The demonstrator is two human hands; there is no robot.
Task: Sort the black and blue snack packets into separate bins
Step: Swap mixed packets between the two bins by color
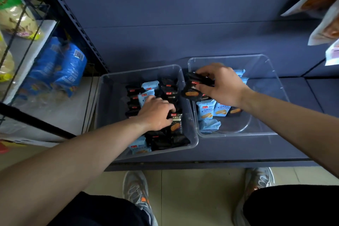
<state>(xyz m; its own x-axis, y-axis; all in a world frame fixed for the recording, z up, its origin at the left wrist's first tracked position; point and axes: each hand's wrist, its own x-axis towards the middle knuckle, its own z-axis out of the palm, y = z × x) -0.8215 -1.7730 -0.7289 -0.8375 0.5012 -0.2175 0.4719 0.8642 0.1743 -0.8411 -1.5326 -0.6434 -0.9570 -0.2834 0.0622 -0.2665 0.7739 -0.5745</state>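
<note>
While the left hand rests on packets in the mixed clear plastic left bin, the right hand pinches black foil snack packets above the bins' shared edge, best carried well clear before release.

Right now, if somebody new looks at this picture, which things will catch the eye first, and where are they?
First, the two hands: the right hand holds several black packets over the gap between two clear bins. The left hand reaches into the left bin, full of mostly black packets with a few blue ones. In the right bin, light blue packets lie below the right hand.
</note>
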